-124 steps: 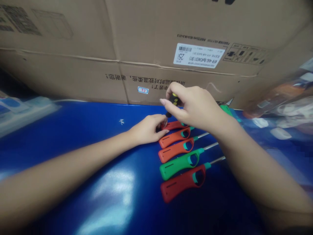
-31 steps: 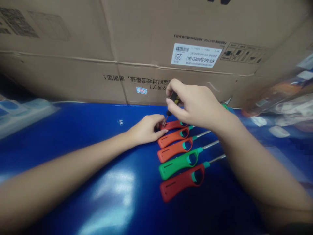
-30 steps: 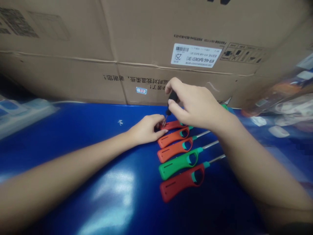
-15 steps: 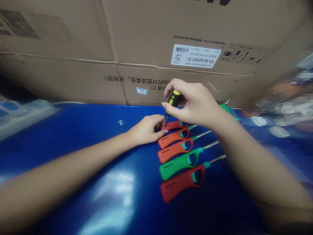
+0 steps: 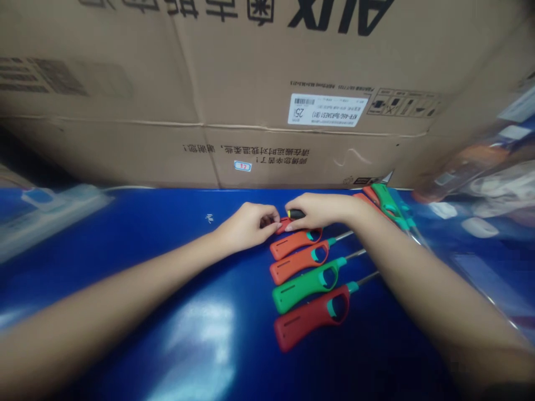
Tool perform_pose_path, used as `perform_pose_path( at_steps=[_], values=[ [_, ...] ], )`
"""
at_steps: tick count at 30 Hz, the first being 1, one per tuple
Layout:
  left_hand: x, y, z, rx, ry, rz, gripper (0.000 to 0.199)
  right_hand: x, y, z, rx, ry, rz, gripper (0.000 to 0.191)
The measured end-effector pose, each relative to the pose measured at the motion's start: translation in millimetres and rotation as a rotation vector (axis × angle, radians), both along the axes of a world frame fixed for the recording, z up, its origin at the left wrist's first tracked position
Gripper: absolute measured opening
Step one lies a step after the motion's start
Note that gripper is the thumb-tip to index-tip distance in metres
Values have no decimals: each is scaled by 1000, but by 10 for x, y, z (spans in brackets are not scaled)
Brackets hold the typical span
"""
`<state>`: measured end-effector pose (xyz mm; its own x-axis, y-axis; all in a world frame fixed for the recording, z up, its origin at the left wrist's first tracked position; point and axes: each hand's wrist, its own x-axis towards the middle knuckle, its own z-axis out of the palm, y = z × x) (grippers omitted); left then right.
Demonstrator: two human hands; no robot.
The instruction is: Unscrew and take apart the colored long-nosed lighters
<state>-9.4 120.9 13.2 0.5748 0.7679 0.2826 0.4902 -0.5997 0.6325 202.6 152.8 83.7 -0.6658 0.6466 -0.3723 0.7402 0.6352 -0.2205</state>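
Screwdriver (image 5: 297, 214) has tipped sideways, gripped in the right hand (image 5: 320, 209); back red lighter (image 5: 285, 225) runs lengthwise from there to the left hand (image 5: 246, 227) (can't tell if it's pinching).

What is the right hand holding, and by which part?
The right hand holds a black-and-yellow screwdriver by its handle; the shaft is hidden.

Your desk (image 5: 125, 340) is blue. From its far edge, your row goes red lighter (image 5: 283, 225), two orange lighters (image 5: 292, 244), green lighter (image 5: 301, 285), dark red lighter (image 5: 307, 321) with teal trigger (image 5: 330, 307). Your screwdriver handle (image 5: 297, 214) is black and yellow; the brown carton (image 5: 146, 111) bears black print (image 5: 343, 15).
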Motion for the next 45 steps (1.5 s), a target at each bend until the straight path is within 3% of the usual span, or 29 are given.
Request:
perform_pose_path(
  at_steps=[5, 10, 14, 24, 34, 39, 45],
  values=[
    [-1, 59, 77, 45, 73, -52, 7, -14, 7, -20, 2, -12, 20, 34],
    [34, 65, 221, 249, 445, -122, 15, -10, 2, 9, 13, -31, 36, 34],
    [81, 14, 238, 348, 647, -76, 26, -24, -12, 10, 37, -42, 37, 36],
    [147, -10, 216, 417, 681, 50, 28, -29, 0, -1, 43, -39, 52, 40],
    [106, -70, 193, 353, 681, -11, 21, -26, 14, -21, 33, -25, 54, 37],
    [108, -70, 170, 334, 725, 18, 25, -22, 15, -28, 43, -22, 48, 35],
    [-81, 71, 451, 169, 810, 185, 31, -9, 42, -72, 44, -17, 36, 34]
  ],
)
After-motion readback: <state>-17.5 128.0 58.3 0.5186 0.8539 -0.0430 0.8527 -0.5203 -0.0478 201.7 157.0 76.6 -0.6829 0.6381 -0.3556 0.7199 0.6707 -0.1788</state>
